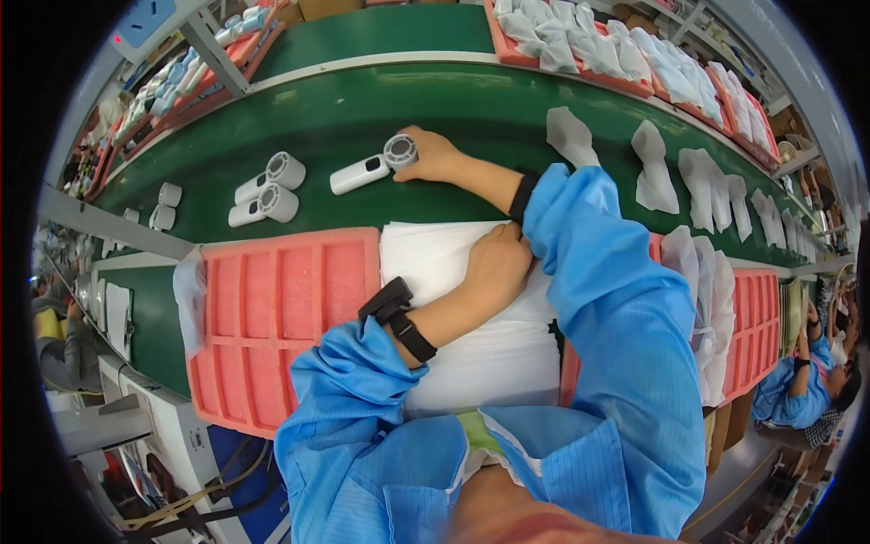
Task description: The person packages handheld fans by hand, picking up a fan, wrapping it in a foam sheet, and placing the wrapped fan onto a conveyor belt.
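Observation:
On the green work surface lies a white handheld fan (362, 174) with a round grey head and a small dark window on its handle. The fingers of my right hand (430, 155) are wrapped round that head. A thick stack of flat white bags (485, 363) lies right in front of me. My left hand (496, 265) rests on the stack with its fingers curled in; the fingertips are hidden, so what they pinch, if anything, does not show. Two similar fans (265, 201) lie together to the left, and more fans (164, 207) are farther left.
A red compartment tray (281, 317) is at my left, another red tray (754, 317) at my right with wrapped items (711, 290) over its edge. White-bagged items (651, 168) line the right of the green surface. Loaded red trays (625, 77) stand along the back. A person (802, 381) works at far right.

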Motion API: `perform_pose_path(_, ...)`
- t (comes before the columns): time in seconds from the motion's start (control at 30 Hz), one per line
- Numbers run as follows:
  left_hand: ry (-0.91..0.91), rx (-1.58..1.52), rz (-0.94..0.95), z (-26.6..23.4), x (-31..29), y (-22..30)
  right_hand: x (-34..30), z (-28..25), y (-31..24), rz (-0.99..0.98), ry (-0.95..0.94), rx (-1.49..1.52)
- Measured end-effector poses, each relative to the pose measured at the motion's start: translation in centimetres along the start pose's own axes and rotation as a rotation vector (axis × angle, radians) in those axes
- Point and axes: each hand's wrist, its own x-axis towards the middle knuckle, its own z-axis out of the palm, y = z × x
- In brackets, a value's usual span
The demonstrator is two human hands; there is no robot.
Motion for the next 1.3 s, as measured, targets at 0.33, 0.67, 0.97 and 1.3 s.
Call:
perform_pose_path(0.33,-0.187,-0.69,-0.272,-2.8,1.6,-2.6,-9.6,-11.1,-5.1,0.015,0.344,0.448)
perform_pose_path(0.67,0.088,-0.926,-0.277,-9.4,3.4,-2.9,-22.3,-19.6,-7.0,-0.199,0.58,0.416)
perform_pose_path(0.97,0.088,-1.059,-0.504,-11.8,3.2,-1.3,-20.1,-14.1,-8.4,-0.29,0.324,0.279)
perform_pose_path(1.3,0.341,-1.463,-0.39,-11.4,3.1,-1.1,-19.0,-9.8,-9.5,-0.291,0.383,-0.153)
